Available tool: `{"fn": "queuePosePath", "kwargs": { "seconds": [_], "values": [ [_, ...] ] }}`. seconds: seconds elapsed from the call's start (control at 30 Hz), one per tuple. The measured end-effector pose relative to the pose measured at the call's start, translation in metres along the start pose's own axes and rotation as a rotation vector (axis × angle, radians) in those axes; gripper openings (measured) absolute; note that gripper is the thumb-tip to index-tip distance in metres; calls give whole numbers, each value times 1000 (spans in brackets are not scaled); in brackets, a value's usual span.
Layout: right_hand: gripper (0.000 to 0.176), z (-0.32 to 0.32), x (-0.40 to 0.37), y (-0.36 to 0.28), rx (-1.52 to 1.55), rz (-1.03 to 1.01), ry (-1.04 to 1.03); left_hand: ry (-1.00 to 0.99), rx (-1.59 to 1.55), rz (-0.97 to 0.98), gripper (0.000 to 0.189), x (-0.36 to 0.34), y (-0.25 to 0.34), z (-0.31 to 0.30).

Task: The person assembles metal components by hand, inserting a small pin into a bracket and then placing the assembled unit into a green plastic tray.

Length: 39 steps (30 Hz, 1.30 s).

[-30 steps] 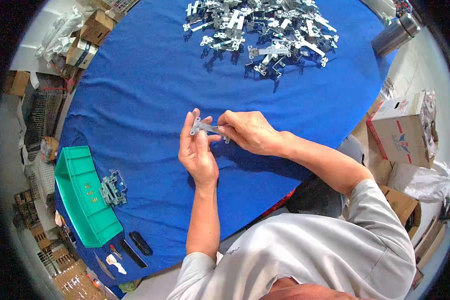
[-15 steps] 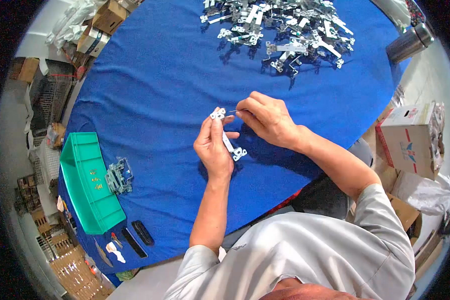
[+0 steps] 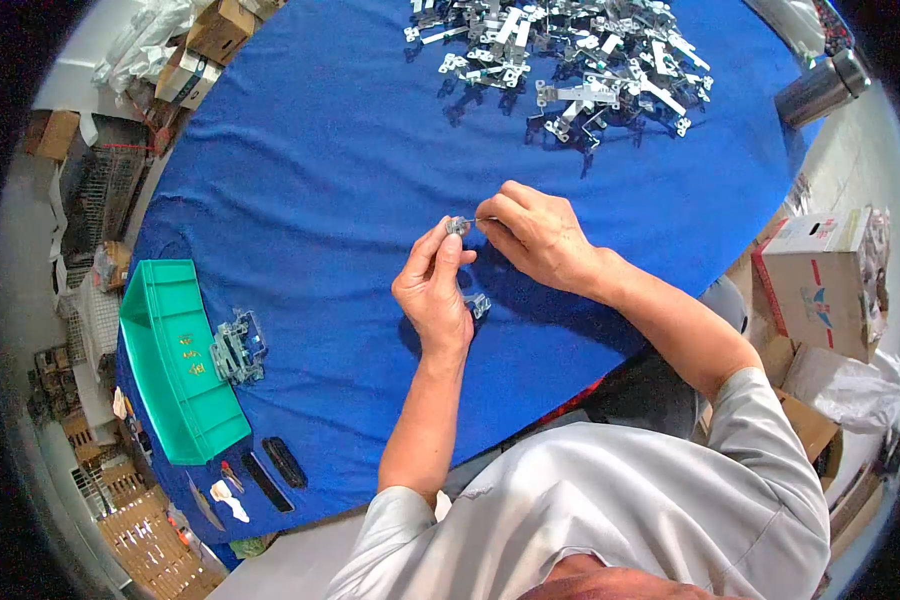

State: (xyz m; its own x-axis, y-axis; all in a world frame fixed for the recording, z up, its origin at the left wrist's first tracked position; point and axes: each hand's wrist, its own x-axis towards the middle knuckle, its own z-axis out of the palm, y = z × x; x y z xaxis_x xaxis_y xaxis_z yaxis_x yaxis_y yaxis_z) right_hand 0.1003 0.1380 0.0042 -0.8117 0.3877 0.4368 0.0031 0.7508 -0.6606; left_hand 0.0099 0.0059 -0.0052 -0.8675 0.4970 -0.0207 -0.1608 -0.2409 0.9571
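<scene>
My left hand (image 3: 436,292) is closed around a silver metal bracket (image 3: 478,304), whose upper end shows between thumb and fingertips and whose lower end sticks out below the palm. Its middle is hidden behind the thumb and fingers. Pinched in my right hand (image 3: 545,238) is a thin metal rod (image 3: 472,220). The rod's tip meets or nearly meets the bracket's upper end; contact is too small to make out. Both hands are above the blue cloth (image 3: 320,200).
A heap of similar metal brackets (image 3: 580,60) lies at the far side. To the left are a green bin (image 3: 160,380) holding small brass-coloured pieces and a smaller bracket pile (image 3: 238,348). A black brush-like item (image 3: 285,463) lies near the front edge; a steel flask (image 3: 822,88) stands far right.
The bracket has turned in my left hand, its ends now showing edge-on and darker. My right hand stays almost in place with the rod.
</scene>
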Motion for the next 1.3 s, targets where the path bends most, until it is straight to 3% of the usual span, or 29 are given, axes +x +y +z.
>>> {"fn": "queuePosePath", "kwargs": {
  "seconds": [1.0, 1.07, 1.3],
  "values": [
    [14, 4, 0, 3, -90, -45, -50, -10, 67, -40, 21, 2, 0, -3],
    [14, 4, 1, 1, 15, -34, 30, -34, 33, -77, 21, 1, 0, -5],
    [14, 3, 2, 2, -40, -62, -60, -38, 4, -101, 19, 2, 1, -3]
  ]
}}
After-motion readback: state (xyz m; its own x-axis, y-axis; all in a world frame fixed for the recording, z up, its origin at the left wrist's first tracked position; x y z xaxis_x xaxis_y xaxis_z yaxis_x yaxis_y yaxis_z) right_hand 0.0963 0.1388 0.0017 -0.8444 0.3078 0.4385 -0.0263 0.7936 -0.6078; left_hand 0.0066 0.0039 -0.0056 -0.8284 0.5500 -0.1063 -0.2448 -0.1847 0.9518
